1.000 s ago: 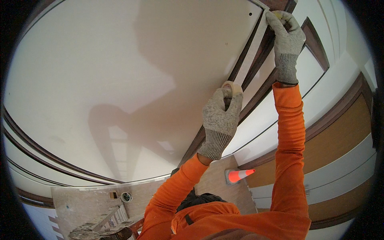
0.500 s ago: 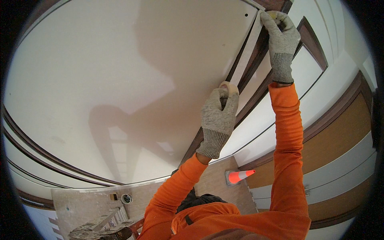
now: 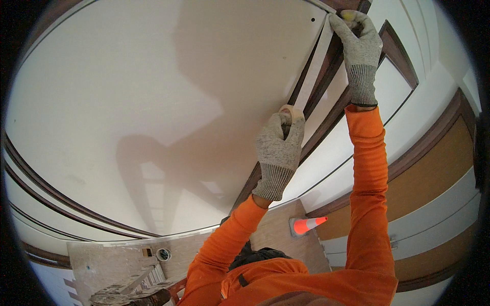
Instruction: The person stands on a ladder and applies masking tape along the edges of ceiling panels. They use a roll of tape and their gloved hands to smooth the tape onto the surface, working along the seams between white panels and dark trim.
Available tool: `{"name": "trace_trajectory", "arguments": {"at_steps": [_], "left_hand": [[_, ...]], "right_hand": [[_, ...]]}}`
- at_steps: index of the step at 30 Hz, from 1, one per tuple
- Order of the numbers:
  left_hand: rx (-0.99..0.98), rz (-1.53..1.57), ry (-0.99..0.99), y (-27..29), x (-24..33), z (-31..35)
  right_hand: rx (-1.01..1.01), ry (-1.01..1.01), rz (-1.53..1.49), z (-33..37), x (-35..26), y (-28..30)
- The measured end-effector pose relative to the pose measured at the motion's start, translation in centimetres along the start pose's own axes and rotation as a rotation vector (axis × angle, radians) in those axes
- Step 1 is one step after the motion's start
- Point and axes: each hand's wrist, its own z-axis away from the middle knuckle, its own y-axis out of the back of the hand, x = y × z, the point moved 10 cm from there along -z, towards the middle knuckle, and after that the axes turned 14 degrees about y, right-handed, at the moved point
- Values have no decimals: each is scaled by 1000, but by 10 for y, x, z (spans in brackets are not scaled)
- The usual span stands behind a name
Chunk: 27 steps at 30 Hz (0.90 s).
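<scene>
My gloved left hand point(image 3: 279, 143) is closed around a roll of masking tape point(image 3: 292, 113), low along a dark wooden trim point(image 3: 326, 71). From the roll, a pale tape strip point(image 3: 312, 66) stretches taut up to my right hand point(image 3: 360, 38). That hand, also in a grey knit glove, is bent at the fingers, its thumb on the upper end of the strip by the top corner of the trim. A narrow dark gap shows between the strip and the large white wall panel point(image 3: 127, 76). The right fingertips are partly hidden.
Below on the floor stand an orange and white cone point(image 3: 310, 224) and a small round tub point(image 3: 163, 254). A paint-spattered ladder point(image 3: 138, 285) is at the lower left. Another dark-framed panel point(image 3: 398, 86) is at the right, above brown and grey wall bands.
Both hands keep nearly the same places, with the tape still stretched between them. The strip's upper part lies slightly further left, and the view has shifted a little.
</scene>
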Motion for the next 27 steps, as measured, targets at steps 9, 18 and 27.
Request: {"name": "trace_trajectory", "arguments": {"at_steps": [9,18,27], "left_hand": [[-66,141,96,-3,3,4],[-7,1,41,0,-2,-2],[36,-6,-29,3,-1,0]], "right_hand": [[78,152,142,8,-31,7],[189,450,334,19,-52,4],[200,430,341,30,-55,-1]]}}
